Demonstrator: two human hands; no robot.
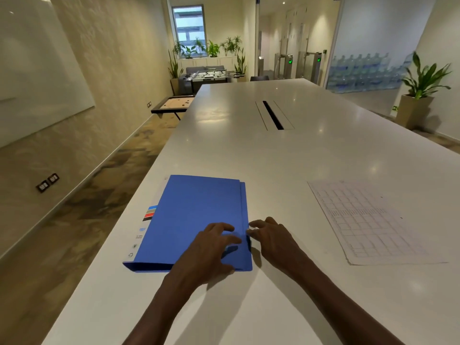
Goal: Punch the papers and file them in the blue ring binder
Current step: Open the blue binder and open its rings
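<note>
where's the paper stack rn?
Head view: the papers lie flat on the white table, right of the blue ring binder, untouched by both hands.

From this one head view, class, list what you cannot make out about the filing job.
- Inside of the blue ring binder: hidden by its closed cover.
- Print on the papers: too small and faint.
- Right hand fingertips at the cover edge: grip unclear.
- Hole punch: none visible.
- Left hand covers part of the cover.
</note>
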